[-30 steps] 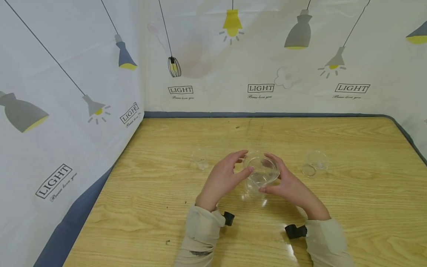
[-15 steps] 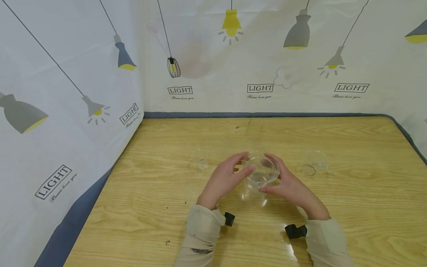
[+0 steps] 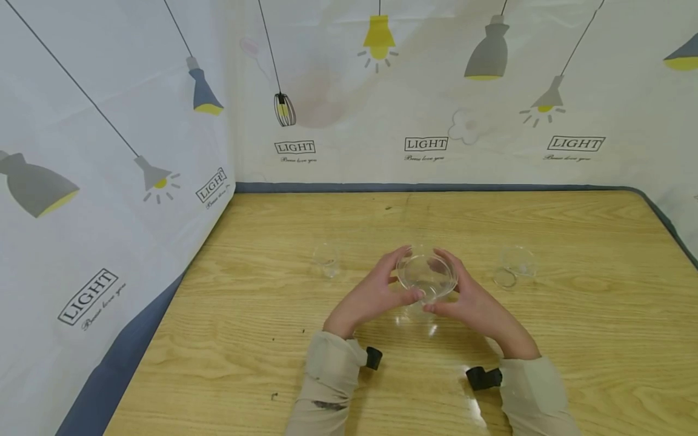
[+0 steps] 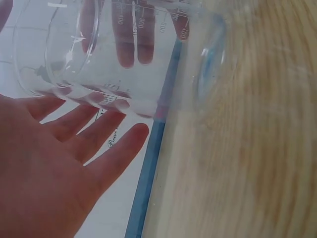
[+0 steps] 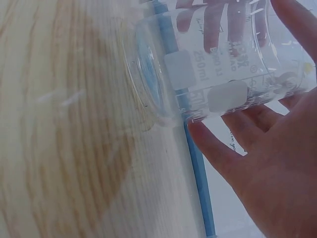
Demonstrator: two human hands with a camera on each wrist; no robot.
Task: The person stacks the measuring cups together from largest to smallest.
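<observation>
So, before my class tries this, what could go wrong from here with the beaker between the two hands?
Slipping: the clear beaker has smooth walls, so it might slide if the left hand or right hand loosens.

Knocking: the clear vessels to the left and right barely stand out against the wooden table, so a hand swinging outward could hit one.

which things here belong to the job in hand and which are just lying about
Seemingly in the job:
clear marked beaker, between both hands
left hand, around one side
right hand, around the other

Seemingly just lying about:
clear vessel on the left, no hand on it
clear vessel on the right, also untouched
</observation>
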